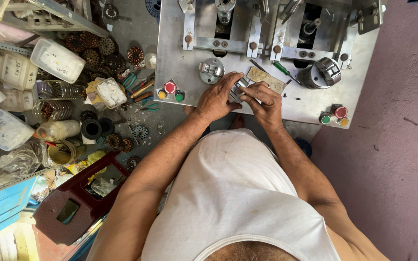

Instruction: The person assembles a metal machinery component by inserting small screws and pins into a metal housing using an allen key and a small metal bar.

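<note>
Both hands meet at the front edge of the steel bench (180,58), closed together on a small metal part (240,87) that shows only as a bright sliver between them. The left hand (217,98) wraps over it from the side with fingers curled; the right hand (266,101) pinches its near end with fingertips pressed on the metal. The part is in hand just above the bench surface, seated in no fixture. The round clamp fixture (212,70), just beyond the left hand, shows no workpiece in it, and the cylindrical holder (321,73) on the right stands apart, untouched. A green-handled screwdriver (282,68) and a worn rectangular plate (266,79) lie just beyond the fingers, not taken up. Judged from this, the work is at a handling or fitting stage: nothing mounted, buttons (170,88) unpressed. Wound copper stators (93,53) lie heaped on the floor at left, among plastic containers (56,60).
</note>
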